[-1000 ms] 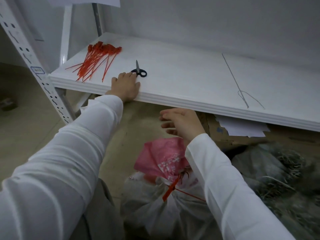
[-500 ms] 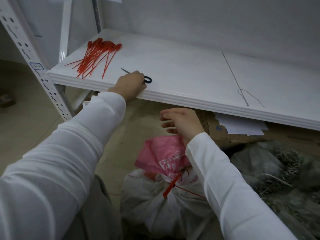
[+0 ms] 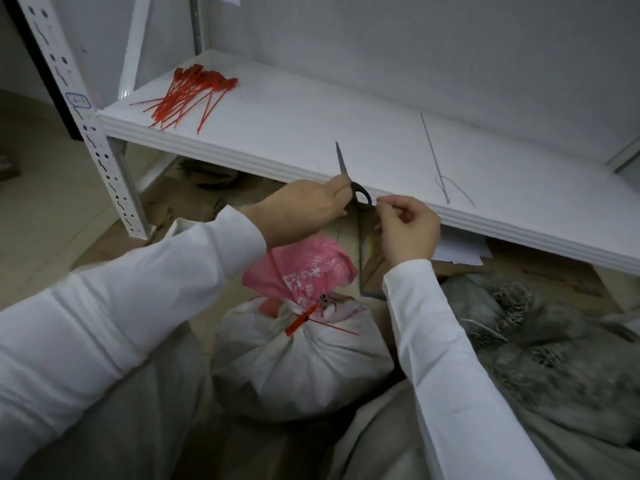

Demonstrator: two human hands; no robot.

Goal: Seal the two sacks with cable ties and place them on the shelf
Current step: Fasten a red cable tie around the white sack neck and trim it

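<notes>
A white sack (image 3: 304,368) with a pink liner stands on the floor below me, its neck cinched by a red cable tie (image 3: 302,319). A second grey sack (image 3: 540,372) lies to its right, blurred. My left hand (image 3: 304,209) grips black-handled scissors (image 3: 349,181) at the front edge of the white shelf (image 3: 284,133), blades pointing up. My right hand (image 3: 408,230) is just right of the scissor handles with curled fingers, fingertips close to the handle loop. Contact is unclear. A bunch of red cable ties (image 3: 187,98) lies on the shelf's left end.
A perforated white shelf post (image 3: 90,133) stands at the left. A thin grey wire (image 3: 440,164) lies on the shelf to the right. Cardboard (image 3: 372,268) and white papers (image 3: 460,251) lie under the shelf. A bare wall backs the shelf.
My left hand has picked the scissors up off the shelf and brought them right, to the front edge. My right hand rose from above the pink liner to meet the handles.
</notes>
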